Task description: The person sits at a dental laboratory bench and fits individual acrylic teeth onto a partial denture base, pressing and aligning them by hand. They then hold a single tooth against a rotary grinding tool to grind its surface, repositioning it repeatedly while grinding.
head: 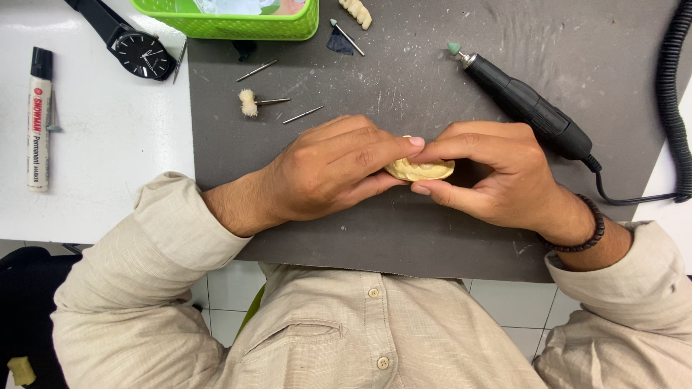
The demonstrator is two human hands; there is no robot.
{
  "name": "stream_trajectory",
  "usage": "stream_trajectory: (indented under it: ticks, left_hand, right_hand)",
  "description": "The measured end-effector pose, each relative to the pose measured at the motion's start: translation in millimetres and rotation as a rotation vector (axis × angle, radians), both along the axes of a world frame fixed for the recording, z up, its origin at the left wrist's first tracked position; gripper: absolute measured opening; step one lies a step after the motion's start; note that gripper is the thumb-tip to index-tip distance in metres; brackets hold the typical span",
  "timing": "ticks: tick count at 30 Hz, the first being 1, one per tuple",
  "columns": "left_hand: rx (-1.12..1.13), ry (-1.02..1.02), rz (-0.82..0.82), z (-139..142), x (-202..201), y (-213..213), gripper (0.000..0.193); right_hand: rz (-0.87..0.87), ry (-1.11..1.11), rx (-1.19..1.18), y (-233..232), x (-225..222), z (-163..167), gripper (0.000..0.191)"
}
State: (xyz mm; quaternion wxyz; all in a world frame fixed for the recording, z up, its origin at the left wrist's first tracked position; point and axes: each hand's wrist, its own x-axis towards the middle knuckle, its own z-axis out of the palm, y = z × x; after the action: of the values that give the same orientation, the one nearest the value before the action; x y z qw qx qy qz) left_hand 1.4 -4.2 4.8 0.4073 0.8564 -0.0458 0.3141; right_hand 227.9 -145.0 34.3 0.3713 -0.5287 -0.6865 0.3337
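A small cream-coloured plaster dental cast [420, 170] sits between both hands over the dark grey work mat [404, 238]. My left hand [328, 169] grips it from the left, fingers closed over its top. From the right, my right hand [490, 171] pinches it between thumb and fingers. A dark bead bracelet [587, 230] circles that wrist. Most of the cast is hidden by my fingers.
A black rotary handpiece [530, 106] with a green tip lies at the right, its coiled cable [674, 94] beyond. Loose burs [303, 114] and a fluffy polishing tip [249, 102] lie at upper left. A green basket [238, 25], wristwatch [140, 52], marker [37, 119] and another cast [358, 12] surround them.
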Motion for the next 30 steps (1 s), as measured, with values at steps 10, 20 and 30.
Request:
stream_trajectory:
  ticks: [10, 20, 30]
  left_hand:
    - [0.084, -0.013, 0.022, -1.0, 0.2, 2.7, 0.042]
    - [0.203, 0.043, 0.001, 4.1, 0.4, 5.2, 0.023]
    - [0.13, 0.002, -0.001, 3.1, 3.2, 5.3, 0.025]
  right_hand:
    - [-0.044, -0.044, 0.012, -0.7, -0.9, -0.3, 0.031]
    - [-0.025, -0.107, 0.112, 0.3, 0.3, -2.2, 0.031]
    - [-0.03, -0.139, 0.155, 0.8, 1.1, -1.7, 0.032]
